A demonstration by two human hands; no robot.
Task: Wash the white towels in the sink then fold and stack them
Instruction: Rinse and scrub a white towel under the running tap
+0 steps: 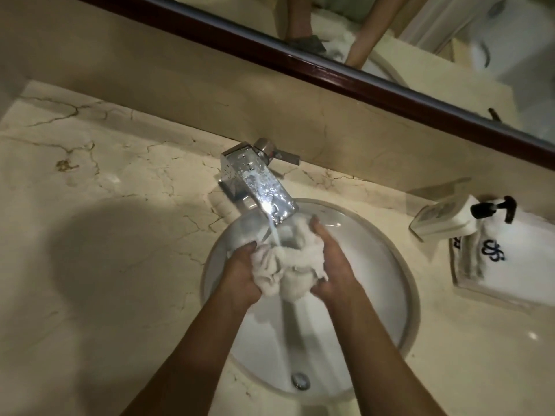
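Observation:
A bunched, wet white towel [288, 265] hangs over the round white sink [387, 295]. My left hand [240, 274] grips its left side and my right hand [333, 262] grips its right side, with the fingers of both curled into the cloth. Water runs from the chrome tap [258, 181] straight onto the top of the towel and streams down toward the drain [300, 380]. A folded white towel with a dark emblem [510, 265] lies on a tray at the right of the counter.
A white soap dispenser with a black pump [450, 217] stands by the folded towel's tray. The marble counter [105, 235] spreads to the left of the basin. A mirror with a dark frame [330, 70] runs along the back wall.

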